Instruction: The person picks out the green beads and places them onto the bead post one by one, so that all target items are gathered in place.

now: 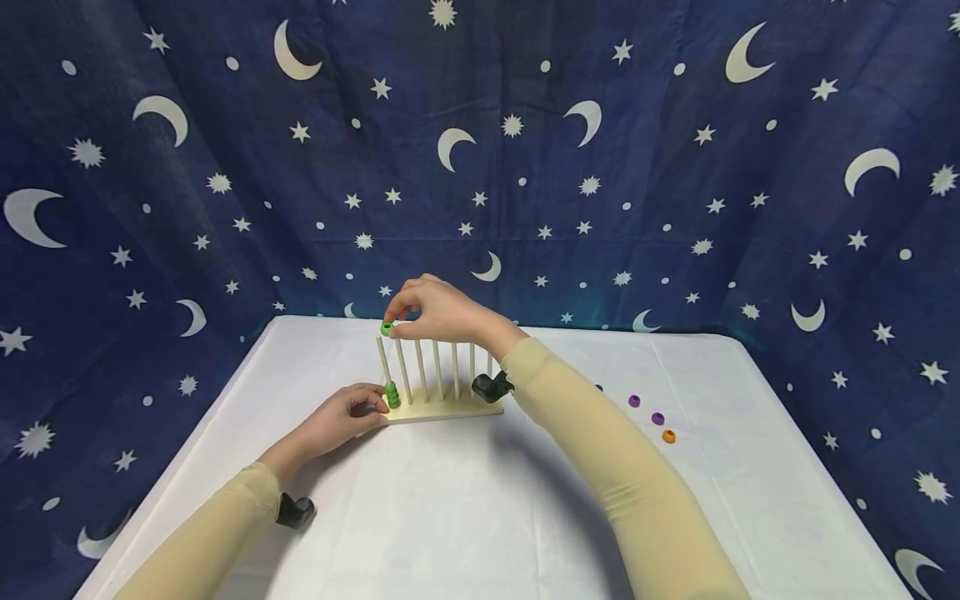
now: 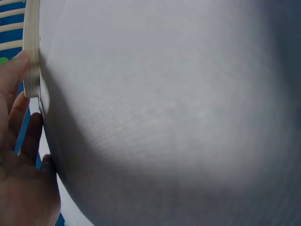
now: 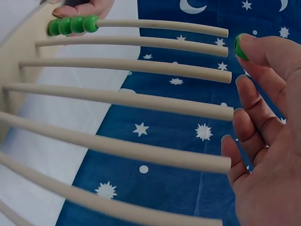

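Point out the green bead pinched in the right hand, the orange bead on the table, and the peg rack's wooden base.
Pinched green bead (image 3: pixel 241 51): right wrist view, on its outer side.
Orange bead (image 1: pixel 669 438): head view, on its front.
Wooden base (image 1: pixel 442 407): head view, on its top face.

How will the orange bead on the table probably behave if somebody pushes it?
The orange bead would probably roll if tipped, because its sides look rounded. It is likely light, being small compared with the right hand. It may be stiff: the similar green bead pinched in that hand shows no squashing.
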The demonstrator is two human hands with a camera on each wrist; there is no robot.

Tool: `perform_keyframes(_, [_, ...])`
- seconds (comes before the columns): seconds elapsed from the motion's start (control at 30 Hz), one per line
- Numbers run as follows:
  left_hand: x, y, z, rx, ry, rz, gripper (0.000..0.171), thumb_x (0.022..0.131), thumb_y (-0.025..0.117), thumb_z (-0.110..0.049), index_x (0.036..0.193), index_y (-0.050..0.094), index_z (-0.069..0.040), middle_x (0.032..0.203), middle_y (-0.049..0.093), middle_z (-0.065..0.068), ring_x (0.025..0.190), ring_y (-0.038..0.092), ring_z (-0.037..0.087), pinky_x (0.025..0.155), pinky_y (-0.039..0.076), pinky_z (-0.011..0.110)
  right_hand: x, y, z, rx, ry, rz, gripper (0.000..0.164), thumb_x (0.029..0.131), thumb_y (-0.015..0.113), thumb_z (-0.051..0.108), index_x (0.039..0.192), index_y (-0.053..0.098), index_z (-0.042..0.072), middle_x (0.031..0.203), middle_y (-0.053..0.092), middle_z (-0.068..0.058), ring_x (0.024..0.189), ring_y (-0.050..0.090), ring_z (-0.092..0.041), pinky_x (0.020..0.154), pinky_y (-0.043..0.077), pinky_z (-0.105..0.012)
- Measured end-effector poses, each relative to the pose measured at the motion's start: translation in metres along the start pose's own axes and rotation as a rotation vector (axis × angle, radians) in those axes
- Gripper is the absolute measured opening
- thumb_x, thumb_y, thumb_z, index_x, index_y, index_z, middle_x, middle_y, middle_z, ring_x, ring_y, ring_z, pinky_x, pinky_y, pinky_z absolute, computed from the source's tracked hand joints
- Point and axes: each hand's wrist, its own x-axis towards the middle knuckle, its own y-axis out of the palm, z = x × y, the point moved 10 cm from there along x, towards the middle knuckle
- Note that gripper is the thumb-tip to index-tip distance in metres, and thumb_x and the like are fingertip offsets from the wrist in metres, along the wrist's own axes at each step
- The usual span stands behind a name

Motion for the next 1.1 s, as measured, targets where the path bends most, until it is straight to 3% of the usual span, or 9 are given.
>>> perform_keyframes(0.43, [0.0,0.003,-0.005,-0.034,0.04,0.0,0.008,0.093,0.078,-0.015,0.099,0.072,-0.016,0.138,0.059,0.016,0.134,0.05,0.039,0.115,0.03,0.06,0.016,0.009,-0.006,0.103,0.038,0.112,0.02,0.093,0.075,0.033,0.112,0.076,0.025,0.113,0.062,0.004,0.118,0.054,-0.021,0.098,0.044,-0.033])
perform_keyframes(0.93, [-0.001,0.001,-0.003,-0.042,0.042,-0.006,0.008,0.092,0.078,-0.017,0.098,0.072,-0.017,0.138,0.059,0.015,0.134,0.05,0.038,0.115,0.031,0.059,0.02,0.014,-0.003,0.09,0.023,0.122,0.018,0.094,0.076,0.032,0.111,0.077,0.026,0.109,0.062,0.008,0.109,0.057,-0.013,0.099,0.043,-0.032])
perform_keyframes(1.1, [0.0,0.0,-0.003,-0.041,0.037,-0.009,0.008,0.093,0.078,-0.018,0.098,0.072,-0.017,0.139,0.059,0.013,0.135,0.049,0.037,0.116,0.031,0.058,0.021,0.015,-0.002,0.071,0.024,0.122,0.018,0.092,0.076,0.033,0.109,0.077,0.027,0.107,0.062,0.007,0.11,0.053,-0.014,0.093,0.044,-0.031])
